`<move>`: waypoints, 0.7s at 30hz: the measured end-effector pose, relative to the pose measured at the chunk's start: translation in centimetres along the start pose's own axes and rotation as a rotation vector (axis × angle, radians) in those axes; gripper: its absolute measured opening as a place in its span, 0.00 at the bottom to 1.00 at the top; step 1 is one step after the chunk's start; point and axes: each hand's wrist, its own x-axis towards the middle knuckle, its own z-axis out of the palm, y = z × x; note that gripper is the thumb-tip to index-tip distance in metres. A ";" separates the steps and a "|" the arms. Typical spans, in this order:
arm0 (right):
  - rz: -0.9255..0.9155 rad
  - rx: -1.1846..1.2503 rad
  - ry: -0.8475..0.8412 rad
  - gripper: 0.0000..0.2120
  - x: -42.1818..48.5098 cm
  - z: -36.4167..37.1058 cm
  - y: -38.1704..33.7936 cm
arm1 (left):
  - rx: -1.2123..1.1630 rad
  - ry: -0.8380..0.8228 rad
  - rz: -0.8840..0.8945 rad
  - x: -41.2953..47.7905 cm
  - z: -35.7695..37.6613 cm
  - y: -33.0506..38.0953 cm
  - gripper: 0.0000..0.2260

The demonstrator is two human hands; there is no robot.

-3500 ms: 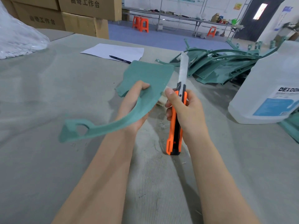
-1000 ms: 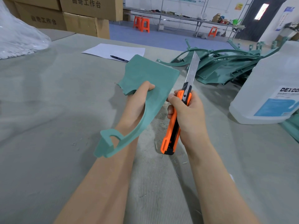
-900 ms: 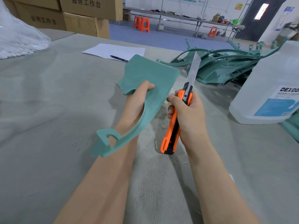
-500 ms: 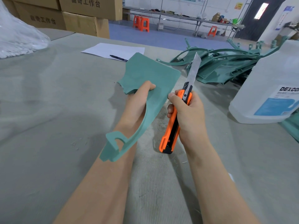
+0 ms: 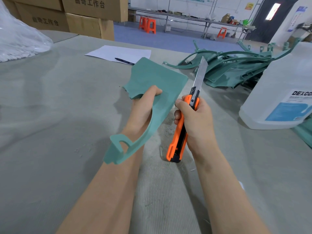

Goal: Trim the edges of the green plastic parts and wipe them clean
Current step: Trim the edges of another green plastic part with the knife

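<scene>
Green plastic is our work here: one curved part (image 5: 160,76) is gripped in our left hand (image 5: 141,112), the thumb pressed on its face and the other fingers hidden behind it. That holds it up off the bench (image 5: 50,132), with its looped end hanging down by our wrist. Our right hand (image 5: 199,122) has its fingers (image 5: 179,114) wrapped tight round the orange utility knife (image 5: 177,141). Its blade (image 5: 200,73) is extended long and points up and away, just right of the left thumb and clear of the part's edge, so nothing is being cut at this instant. Pale shavings (image 5: 166,130) lie on the bench below and between the two sets of fingers. We take them as a sign that some trimming is done, though we cannot tell which edges of this part are finished. Beyond the right fingers lies a heap of green parts (image 5: 228,70), and we cannot tell trimmed from untrimmed there. Right of the knife fingers stands a big clear bottle (image 5: 283,81), possibly cleaning fluid. No cloth is in view, so wiping seems wholly ahead. We judge the task somewhere in its trimming stage, with many parts and all the cleaning left.
</scene>
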 end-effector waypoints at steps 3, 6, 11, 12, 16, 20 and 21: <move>-0.012 0.002 -0.015 0.08 0.0 0.0 0.0 | 0.067 0.075 -0.037 1.0 -0.6 -0.2 0.05; -0.010 0.002 -0.011 0.07 -0.1 0.1 0.0 | 0.098 0.114 -0.068 1.5 -1.1 -0.4 0.08; 0.014 0.022 0.011 0.07 -0.2 0.0 0.0 | 0.077 0.067 -0.092 1.5 -1.3 -0.6 0.04; 0.019 0.029 0.010 0.07 -0.2 0.0 0.0 | 0.082 0.069 -0.096 1.5 -1.3 -0.6 0.04; 0.026 0.031 -0.014 0.07 -0.2 0.2 0.1 | 0.126 0.095 -0.090 1.1 -0.9 -0.2 0.05; -0.003 0.018 0.009 0.09 -0.1 0.2 0.2 | 0.049 0.053 -0.066 0.2 -0.3 0.2 0.03; -0.010 0.003 0.019 0.08 -0.1 0.1 0.2 | 0.029 0.039 -0.066 -0.1 0.0 0.4 0.02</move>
